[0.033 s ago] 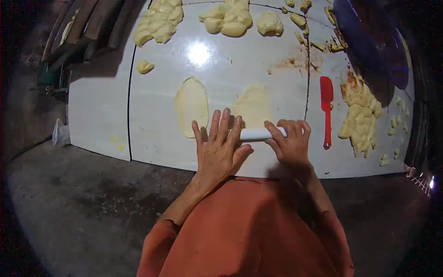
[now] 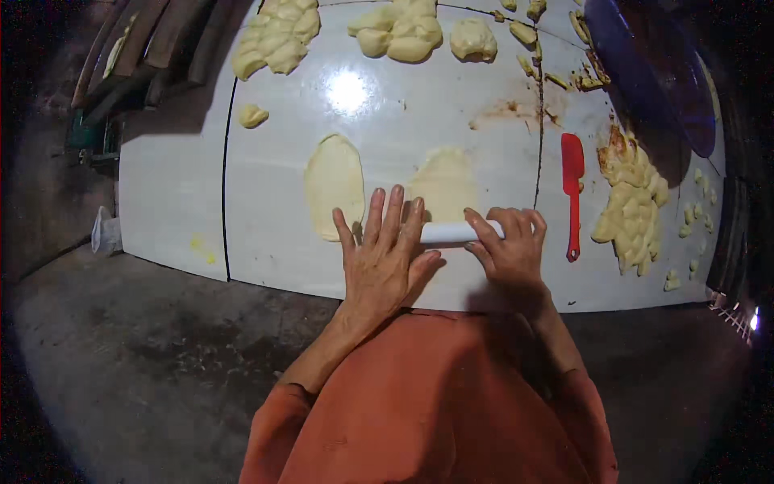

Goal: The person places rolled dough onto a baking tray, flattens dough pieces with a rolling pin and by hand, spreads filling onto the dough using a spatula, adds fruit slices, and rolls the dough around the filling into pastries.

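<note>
At left on the white table [image 2: 270, 194], an oval dough sheet [image 2: 334, 179] looks soft, likely to tear if pinched. My left hand [image 2: 377, 264] lies spread over one end of a white rolling pin [image 2: 447, 233], probably stiff and light, best held by its ends. Beyond the pin, a second dough sheet [image 2: 446, 184] looks equally tender. My right hand [image 2: 513, 246], thumb and fingers curled, grips the right end.

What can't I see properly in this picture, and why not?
In the head view:
- White rolling pin's left end: hidden by the left fingers.
- Where its right end stops: covered by the right fingers.
- Part of the right flat dough: behind the left fingers and pin.
- Big blue tub's top: cut off by the upper edge.
- Pale bits far right: too small to tell.
</note>
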A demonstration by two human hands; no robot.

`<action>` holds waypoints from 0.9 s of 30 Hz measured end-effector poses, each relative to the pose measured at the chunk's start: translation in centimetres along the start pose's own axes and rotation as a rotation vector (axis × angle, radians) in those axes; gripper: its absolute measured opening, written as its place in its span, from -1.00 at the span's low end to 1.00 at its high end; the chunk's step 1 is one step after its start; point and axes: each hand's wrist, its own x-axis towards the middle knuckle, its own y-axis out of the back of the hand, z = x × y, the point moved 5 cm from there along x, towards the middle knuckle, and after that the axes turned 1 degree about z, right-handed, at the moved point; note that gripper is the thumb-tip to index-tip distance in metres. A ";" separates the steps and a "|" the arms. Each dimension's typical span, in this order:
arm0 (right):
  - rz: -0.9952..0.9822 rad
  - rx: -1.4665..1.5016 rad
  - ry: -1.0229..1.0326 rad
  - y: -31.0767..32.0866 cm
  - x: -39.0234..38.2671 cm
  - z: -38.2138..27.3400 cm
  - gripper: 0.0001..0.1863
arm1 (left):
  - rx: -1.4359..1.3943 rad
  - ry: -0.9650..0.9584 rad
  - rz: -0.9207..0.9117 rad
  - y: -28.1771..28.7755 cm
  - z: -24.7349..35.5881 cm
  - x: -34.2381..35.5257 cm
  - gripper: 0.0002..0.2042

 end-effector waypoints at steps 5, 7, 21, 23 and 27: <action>0.002 -0.113 -0.149 -0.8 3.9 1.1 -0.32 | 0.007 0.056 0.035 -1.0 -1.5 4.9 -0.30; -0.024 -0.130 -0.216 -1.3 5.8 2.1 -0.32 | 0.018 0.062 0.056 -1.7 -2.7 7.5 -0.32; 0.229 0.192 0.008 2.0 15.9 5.9 -0.31 | 0.056 -0.001 0.384 -0.8 -6.9 22.3 -0.42; -0.037 0.152 0.122 1.5 13.8 4.6 -0.40 | 0.041 -0.046 0.445 0.6 -7.5 21.1 -0.45; 0.020 0.205 -0.114 2.0 9.4 6.0 -0.46 | -0.131 -0.124 0.433 2.3 -7.2 17.0 -0.49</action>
